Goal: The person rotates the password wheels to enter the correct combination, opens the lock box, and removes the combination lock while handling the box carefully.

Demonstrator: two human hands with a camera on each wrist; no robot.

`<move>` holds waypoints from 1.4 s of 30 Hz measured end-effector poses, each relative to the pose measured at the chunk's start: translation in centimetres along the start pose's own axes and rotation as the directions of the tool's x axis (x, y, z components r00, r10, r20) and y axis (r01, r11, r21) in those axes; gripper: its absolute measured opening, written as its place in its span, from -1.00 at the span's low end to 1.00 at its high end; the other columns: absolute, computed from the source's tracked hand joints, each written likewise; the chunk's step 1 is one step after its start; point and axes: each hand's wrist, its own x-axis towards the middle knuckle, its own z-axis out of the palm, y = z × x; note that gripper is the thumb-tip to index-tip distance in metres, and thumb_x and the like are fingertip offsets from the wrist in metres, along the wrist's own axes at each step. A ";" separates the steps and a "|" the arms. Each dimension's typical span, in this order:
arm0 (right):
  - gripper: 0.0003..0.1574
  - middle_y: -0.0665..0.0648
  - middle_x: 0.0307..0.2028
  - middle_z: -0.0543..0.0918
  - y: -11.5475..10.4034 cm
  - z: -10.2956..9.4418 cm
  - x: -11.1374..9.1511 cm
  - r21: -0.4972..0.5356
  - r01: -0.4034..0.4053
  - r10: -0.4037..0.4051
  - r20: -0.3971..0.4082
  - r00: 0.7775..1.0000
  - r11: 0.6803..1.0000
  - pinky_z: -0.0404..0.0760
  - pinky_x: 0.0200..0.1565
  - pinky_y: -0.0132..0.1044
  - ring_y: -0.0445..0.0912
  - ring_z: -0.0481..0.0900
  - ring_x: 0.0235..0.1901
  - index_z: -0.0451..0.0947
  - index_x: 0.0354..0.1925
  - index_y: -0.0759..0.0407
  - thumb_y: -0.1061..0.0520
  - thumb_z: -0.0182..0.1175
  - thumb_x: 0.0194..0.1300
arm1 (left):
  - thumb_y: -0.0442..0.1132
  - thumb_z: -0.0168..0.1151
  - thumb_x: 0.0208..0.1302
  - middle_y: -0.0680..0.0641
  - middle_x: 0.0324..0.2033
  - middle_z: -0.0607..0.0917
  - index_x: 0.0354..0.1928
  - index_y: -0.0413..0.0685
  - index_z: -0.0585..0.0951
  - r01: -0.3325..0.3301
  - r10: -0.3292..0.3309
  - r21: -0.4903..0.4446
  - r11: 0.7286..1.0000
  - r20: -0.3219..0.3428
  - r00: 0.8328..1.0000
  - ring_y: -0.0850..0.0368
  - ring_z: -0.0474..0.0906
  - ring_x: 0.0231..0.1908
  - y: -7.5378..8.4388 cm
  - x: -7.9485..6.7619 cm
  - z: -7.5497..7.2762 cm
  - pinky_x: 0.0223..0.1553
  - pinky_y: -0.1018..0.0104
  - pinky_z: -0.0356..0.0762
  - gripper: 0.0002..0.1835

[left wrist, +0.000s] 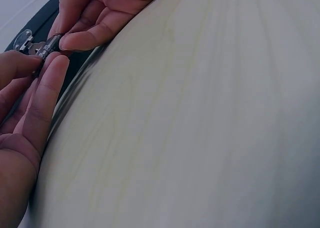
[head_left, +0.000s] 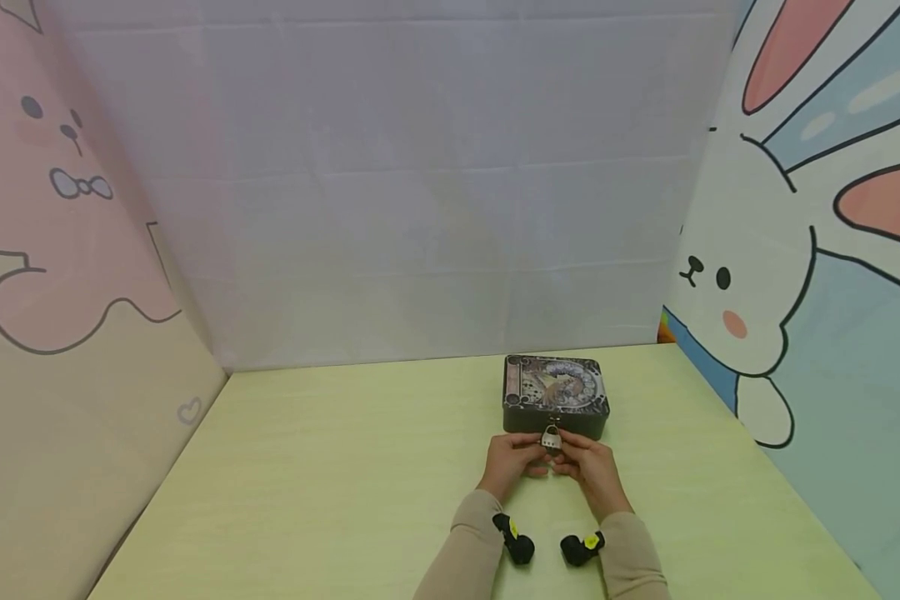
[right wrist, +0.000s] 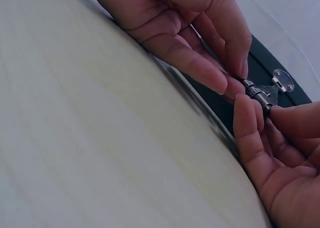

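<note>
The left hand (head_left: 508, 462) and right hand (head_left: 594, 469) pinch the 2 ends of the lock (head_left: 551, 440); steady thumbs should let its dials (right wrist: 256, 92) turn lightly. It sits at the clasp (right wrist: 283, 81), best spared tugging, before the box (head_left: 555, 423).

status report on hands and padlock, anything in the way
Left hand, right hand pinching padlock. Padlock at front clasp of box. Nothing visibly blocking.
</note>
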 end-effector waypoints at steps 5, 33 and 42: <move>-0.45 0.13 -0.30 0.65 0.2 0.0 0.0 0.011 0.028 -0.028 -0.011 1.000 1.000 0.72 -0.38 -0.36 -0.15 0.62 -0.45 0.25 0.34 0.59 0.42 0.01 0.44 | -0.56 0.30 0.21 -0.34 -0.24 0.73 0.02 -0.47 0.64 0.011 -0.011 0.002 1.000 -0.009 1.000 -0.08 0.75 -0.34 0.1 -0.1 0.0 -0.37 0.20 0.77 -0.69; -0.49 0.11 -0.39 0.72 0.3 0.2 0.1 0.032 0.052 -0.049 -0.088 0.995 0.998 0.73 -0.41 -0.39 -0.16 0.65 -0.52 0.34 0.24 0.61 0.54 0.08 0.32 | -0.60 0.28 0.17 -0.32 -0.26 0.74 0.00 -0.46 0.66 0.017 -0.017 0.007 1.000 -0.025 1.000 -0.03 0.75 -0.35 0.1 -0.2 0.1 -0.34 0.23 0.77 -0.68; -0.57 0.06 -0.42 0.70 0.3 0.3 0.0 0.034 0.048 -0.044 -0.091 0.995 0.998 0.72 -0.41 -0.39 -0.17 0.65 -0.53 0.31 0.15 0.56 0.55 0.05 0.32 | -0.60 0.27 0.19 -0.32 -0.25 0.74 0.02 -0.47 0.64 0.012 -0.012 0.005 1.000 -0.017 1.000 0.03 0.74 -0.36 -0.2 -0.1 0.0 -0.34 0.25 0.77 -0.68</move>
